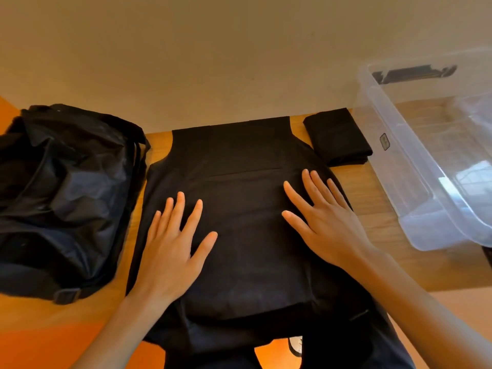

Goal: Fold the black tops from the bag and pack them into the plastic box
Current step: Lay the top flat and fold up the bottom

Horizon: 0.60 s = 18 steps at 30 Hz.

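A black top (239,161) lies spread flat on the wooden table (372,198), its shoulders toward the wall and its hem hanging over the near edge. My left hand (175,241) rests flat on its left half, fingers apart. On the right half, my right hand (322,217) presses down flat with fingers spread. A folded black top (338,137) sits at the far right of the spread one. The black bag (61,198) lies crumpled on the left. The clear plastic box (426,161) stands on the right with nothing visible inside.
A beige wall runs right behind the table's far edge. The bag's strap and buckle (66,295) lie near the front left edge. Orange floor shows below the table edge.
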Tool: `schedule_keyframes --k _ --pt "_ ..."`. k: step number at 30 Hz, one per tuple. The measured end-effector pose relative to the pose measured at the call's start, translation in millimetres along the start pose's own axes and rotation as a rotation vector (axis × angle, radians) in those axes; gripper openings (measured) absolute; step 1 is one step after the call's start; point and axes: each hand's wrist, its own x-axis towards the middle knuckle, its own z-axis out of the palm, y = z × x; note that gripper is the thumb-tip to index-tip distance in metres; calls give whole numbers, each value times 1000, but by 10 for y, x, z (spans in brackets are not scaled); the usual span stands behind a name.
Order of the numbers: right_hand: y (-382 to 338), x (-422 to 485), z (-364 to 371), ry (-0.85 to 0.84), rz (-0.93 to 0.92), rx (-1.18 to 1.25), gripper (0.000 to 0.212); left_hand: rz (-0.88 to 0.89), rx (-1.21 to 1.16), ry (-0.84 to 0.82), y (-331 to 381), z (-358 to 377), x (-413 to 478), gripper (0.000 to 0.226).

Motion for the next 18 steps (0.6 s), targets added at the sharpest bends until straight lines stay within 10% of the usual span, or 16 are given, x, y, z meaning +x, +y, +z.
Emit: schedule_keyframes --k 12,18 --pt "103 -1202 260 413 83 285 56 -318 -280 473 -61 141 -1169 68" --pt "-14 -1510 264 664 337 311 55 -987 -1051 403 8 357 -1341 39"
